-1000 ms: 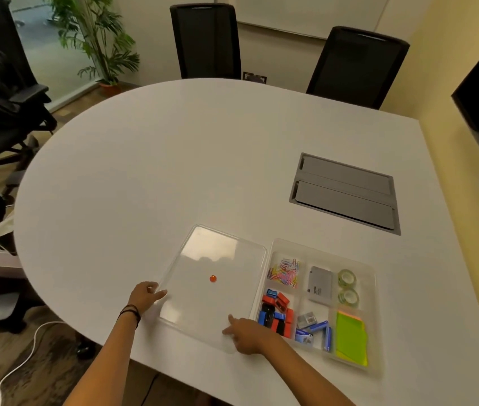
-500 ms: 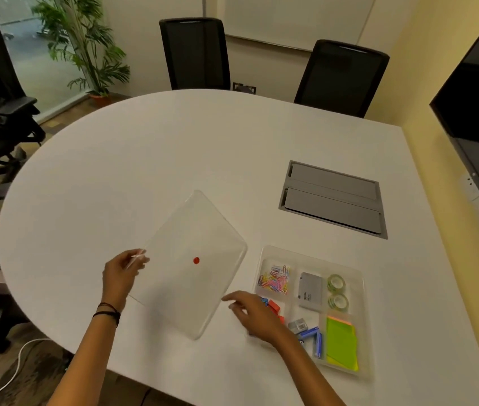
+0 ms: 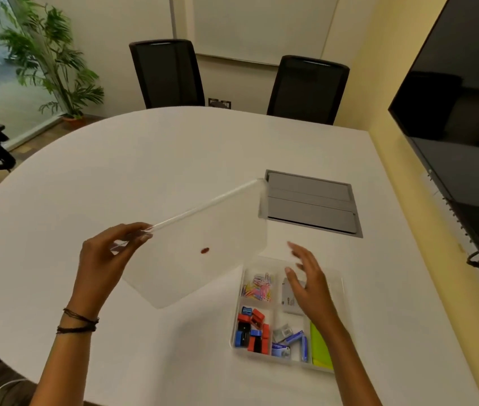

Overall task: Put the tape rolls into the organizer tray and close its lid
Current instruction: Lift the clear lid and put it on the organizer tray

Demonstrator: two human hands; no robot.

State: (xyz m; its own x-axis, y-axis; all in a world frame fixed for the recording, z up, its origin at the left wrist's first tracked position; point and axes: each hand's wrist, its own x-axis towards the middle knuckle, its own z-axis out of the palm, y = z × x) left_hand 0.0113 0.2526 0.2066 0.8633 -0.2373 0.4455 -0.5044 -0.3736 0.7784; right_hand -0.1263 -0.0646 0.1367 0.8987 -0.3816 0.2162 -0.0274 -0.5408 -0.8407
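The clear organizer tray (image 3: 237,326) sits on the white table near its front edge, its compartments holding paper clips, binder clips, staples, a grey box and yellow-green sticky notes. My right hand (image 3: 308,281) hovers over the tray's far right part with fingers spread, holding nothing; it hides the tape rolls. My left hand (image 3: 106,256) grips the left edge of the translucent lid (image 3: 203,230), which has a small red dot. The lid is lifted off the table and tilted, its far corner raised toward the grey panel, left of and above the tray.
A grey cable hatch (image 3: 311,203) is set into the white table (image 3: 115,171) behind the tray. Two black chairs (image 3: 168,71) stand at the far side, a dark screen (image 3: 467,98) hangs on the right wall, and a plant (image 3: 47,60) stands far left.
The lid has gone from lying flat on the table to being lifted and tilted in my left hand, swinging toward the tray. My right hand let go of it and moved over the tray.
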